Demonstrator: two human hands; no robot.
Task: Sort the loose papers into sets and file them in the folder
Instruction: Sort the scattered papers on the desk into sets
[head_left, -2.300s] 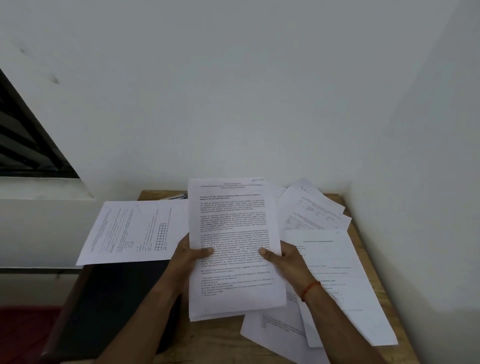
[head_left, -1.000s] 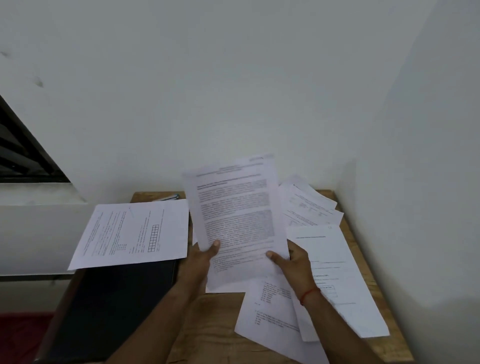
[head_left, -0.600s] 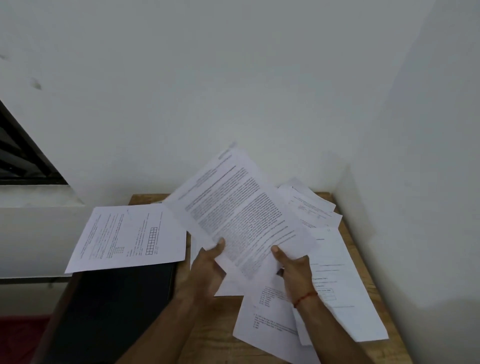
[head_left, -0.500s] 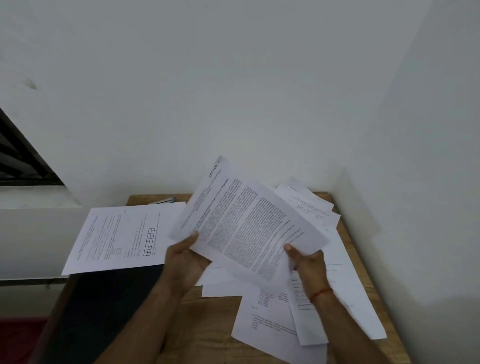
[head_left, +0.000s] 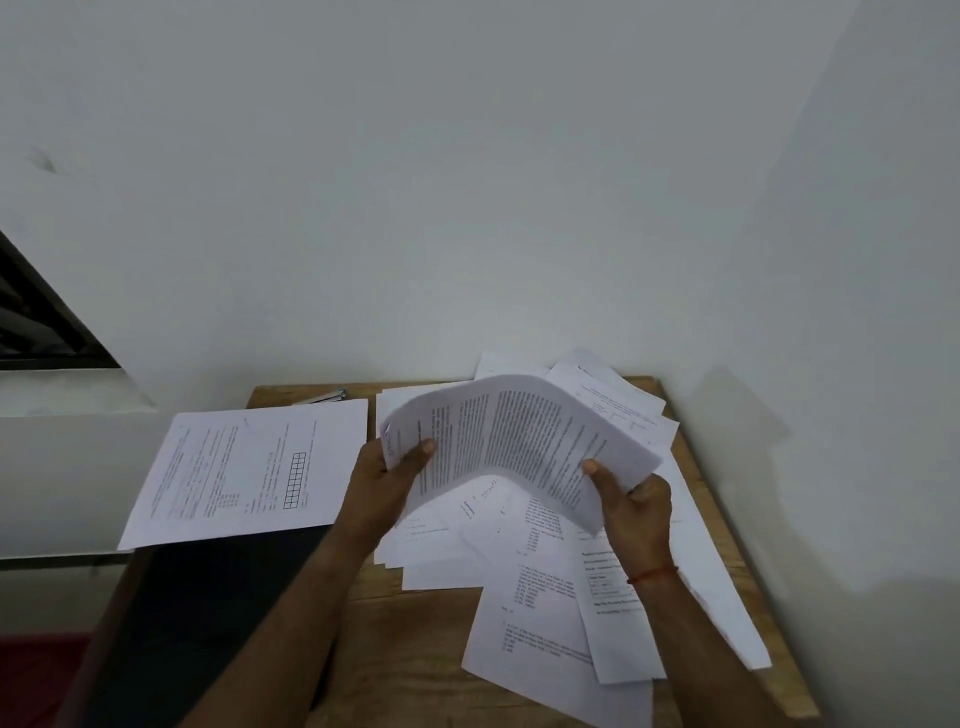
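Both hands hold a bowed sheaf of pages (head_left: 519, 441) above the table (head_left: 415, 649). The left hand (head_left: 387, 483) pinches its left edge, the right hand (head_left: 631, 501) its near right corner. Loose papers (head_left: 524, 623) lie beneath; the dark folder (head_left: 208, 597), probably closed, lies left.

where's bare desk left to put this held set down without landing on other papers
Bare wood shows at the near edge, between the dark folder and the loose sheets. A thin strip runs behind the sorted set, by a small metal object. The right half is crowded with overlapping sheets under the held set.
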